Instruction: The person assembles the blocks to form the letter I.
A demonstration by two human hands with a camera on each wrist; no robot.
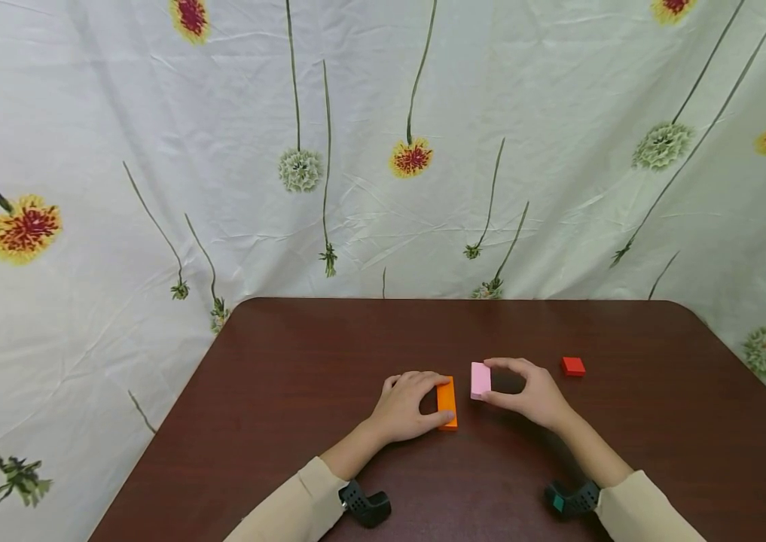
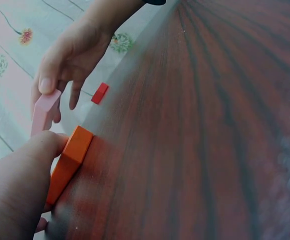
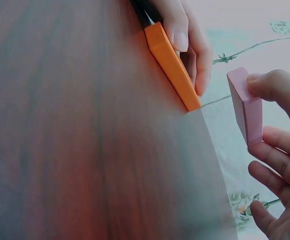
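Cloth (image 1: 220, 113) printed with flowers and long stems is hanging behind everything, filling much of the head view. Below it, a dark reddish-brown bench (image 1: 274, 369) is carrying the work. Pale sleeves (image 1: 294, 503) are showing at the near side, and dark wristbands (image 1: 367, 506) are circling both wrists.

The left hand (image 1: 404, 410) is spanning an orange block (image 1: 447, 397), its thumb and fingers clamping the near and far ends; the block seems to be resting on the bench. The right hand (image 1: 537, 391) is pinching a shorter pink block (image 1: 480, 381) end to end between thumb and fingertips, its other fingers lying loose and apart. Pink is sitting just right of orange, a narrow gap separating them, and appears to be hovering off the bench, though how high I cannot tell.

Smallest of all, a red block (image 1: 573, 366) is lying on the bench to the right of the right hand, untouched.

Pink, hanging from its two ends alone, could be twisting or dropping if the thumb is pressing off-centre. With so little room between the blocks, a hasty inward move could be knocking orange askew. An outward swing of the right hand could be nudging red.
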